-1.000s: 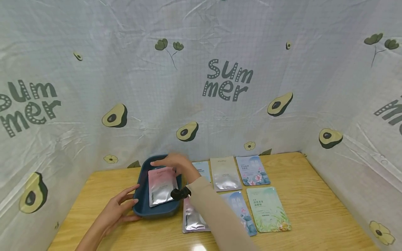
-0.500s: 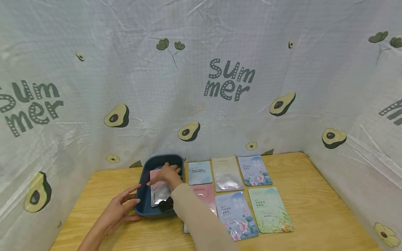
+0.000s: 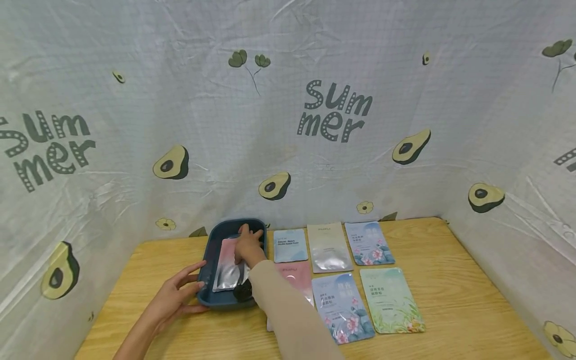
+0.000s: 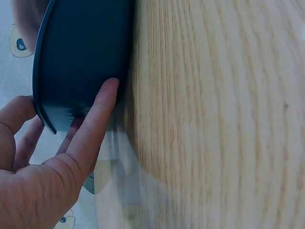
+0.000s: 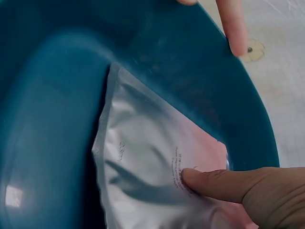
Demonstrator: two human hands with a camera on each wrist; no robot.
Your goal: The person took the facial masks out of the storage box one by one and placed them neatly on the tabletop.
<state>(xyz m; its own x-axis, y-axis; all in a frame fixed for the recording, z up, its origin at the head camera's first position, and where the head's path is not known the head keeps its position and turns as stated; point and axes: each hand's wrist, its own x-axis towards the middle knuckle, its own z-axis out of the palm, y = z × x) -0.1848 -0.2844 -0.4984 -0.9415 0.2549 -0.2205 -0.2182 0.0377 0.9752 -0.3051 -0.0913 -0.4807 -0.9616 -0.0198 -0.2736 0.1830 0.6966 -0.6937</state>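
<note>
In the head view, a dark blue plastic bin (image 3: 227,301) stands at the table's left, with a pink-and-silver foil pouch (image 3: 227,275) inside. My left hand (image 3: 167,299) touches the bin's left side. One straight finger (image 4: 97,112) lies along the outer wall, and another meets the rim. My right hand (image 3: 250,249) reaches into the bin over the pouch. Its thumb (image 5: 209,185) presses on the pouch's front, while a finger (image 5: 232,28) extends over the bin's rim. The pouch's far part is hidden under this hand.
Right of the bin, several flat pouches lie in two rows: small light blue (image 3: 290,245), beige-and-silver (image 3: 330,247), blue floral (image 3: 370,243), partly covered pink (image 3: 294,275), larger blue floral (image 3: 343,307), and green (image 3: 391,300). A printed white sheet (image 3: 216,130) surrounds the wooden table (image 3: 468,310).
My right hand has moved from the bin's far right rim down onto the pouch inside. The pouch has turned slightly, its top edge toward the right. My left hand stays at the bin's side.
</note>
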